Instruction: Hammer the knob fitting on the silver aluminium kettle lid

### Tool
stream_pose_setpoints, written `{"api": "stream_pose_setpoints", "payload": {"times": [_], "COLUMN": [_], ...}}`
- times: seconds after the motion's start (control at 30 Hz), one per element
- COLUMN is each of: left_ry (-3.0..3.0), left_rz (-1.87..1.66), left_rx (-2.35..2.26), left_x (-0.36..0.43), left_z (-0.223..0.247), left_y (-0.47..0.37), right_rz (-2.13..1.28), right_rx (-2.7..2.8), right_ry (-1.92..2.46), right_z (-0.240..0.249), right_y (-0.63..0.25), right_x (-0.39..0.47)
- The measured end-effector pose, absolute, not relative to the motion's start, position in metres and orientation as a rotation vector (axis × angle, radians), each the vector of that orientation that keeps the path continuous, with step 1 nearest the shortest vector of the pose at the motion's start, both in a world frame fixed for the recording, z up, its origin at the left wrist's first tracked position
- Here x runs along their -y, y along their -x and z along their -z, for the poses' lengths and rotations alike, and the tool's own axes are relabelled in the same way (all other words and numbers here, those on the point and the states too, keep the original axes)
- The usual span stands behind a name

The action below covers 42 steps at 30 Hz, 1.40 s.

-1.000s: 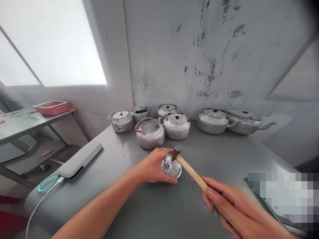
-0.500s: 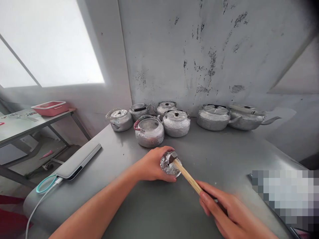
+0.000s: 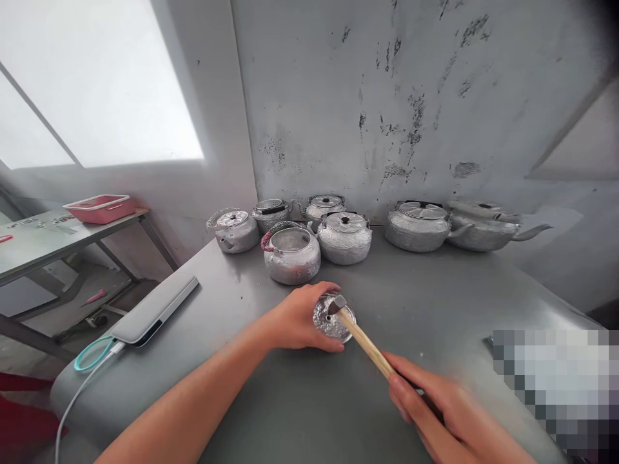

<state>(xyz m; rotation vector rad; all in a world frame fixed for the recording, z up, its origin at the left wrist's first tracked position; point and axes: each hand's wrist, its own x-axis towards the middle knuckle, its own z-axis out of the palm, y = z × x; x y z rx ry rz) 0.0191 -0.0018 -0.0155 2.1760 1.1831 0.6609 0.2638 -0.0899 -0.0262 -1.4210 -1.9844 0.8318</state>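
Observation:
A small round silver lid (image 3: 339, 327) with a hole in its middle lies at the centre of the grey table. My left hand (image 3: 304, 319) is curled around its left edge, fingers at the far side and thumb at the near side. In my right hand (image 3: 425, 393) is the wooden handle of a hammer (image 3: 365, 341). The hammer's metal head is over the lid, close to the hole; whether it touches cannot be made out. Just beyond the lid stands an open kettle (image 3: 293, 258) with a red and dark wrapped handle.
Several silver kettles (image 3: 344, 241) line the far side of the table (image 3: 309, 412). A grey power bank (image 3: 155, 309) with a cable is at the left. A pixelated flat object (image 3: 556, 380) lies right. A pink basket (image 3: 101, 209) sits on another table.
The view has shifted slightly, moving the kettles a little to the right in the picture. Both hands keep their holds, and the hammer head stays over the lid.

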Motion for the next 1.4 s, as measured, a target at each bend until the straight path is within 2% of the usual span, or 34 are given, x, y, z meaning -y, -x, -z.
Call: {"api": "stream_pose_setpoints", "payload": {"times": [0.43, 0.73, 1.4], "left_ry": [-2.159, -2.157, -2.150], "left_rz": [-0.689, -0.665, -0.675], "left_rx": [-1.146, -1.155, -1.151], "left_x": [0.0006, 0.0001, 0.0001], "left_z": [0.0189, 0.0195, 0.0197], "left_y": [-0.0188, -0.0182, -0.0188], "right_rz": [-0.958, -0.799, -1.026], "right_rx": [1.899, 2.016, 1.869], "right_ry": [1.437, 1.403, 1.434], "right_z": [0.0216, 0.0274, 0.0240], "right_y": [-0.2639, -0.2653, -0.2615], "right_x": [0.0888, 0.0898, 0.0895]}}
